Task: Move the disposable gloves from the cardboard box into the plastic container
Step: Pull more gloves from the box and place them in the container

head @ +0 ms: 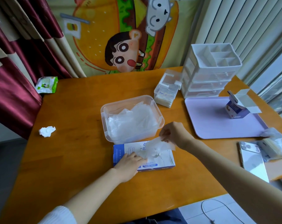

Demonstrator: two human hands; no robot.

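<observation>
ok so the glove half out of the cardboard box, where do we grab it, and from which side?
Pinch the free upper edge of the disposable glove from above, on the plastic container side, as the right hand does. It's limp thin film, lifted clear there; its lower end is bunched at the cardboard box opening. The left hand rests flat on the box.

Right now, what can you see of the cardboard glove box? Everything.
The cardboard box is a low, flat rectangle, blue at its left end, white on top with a hand outline and print. It lies flat on the wooden table, just nearer the person than the plastic container; whether they touch is unclear. The left hand rests flat on its left half. A translucent glove rises from its top, pinched by the right hand.
</observation>
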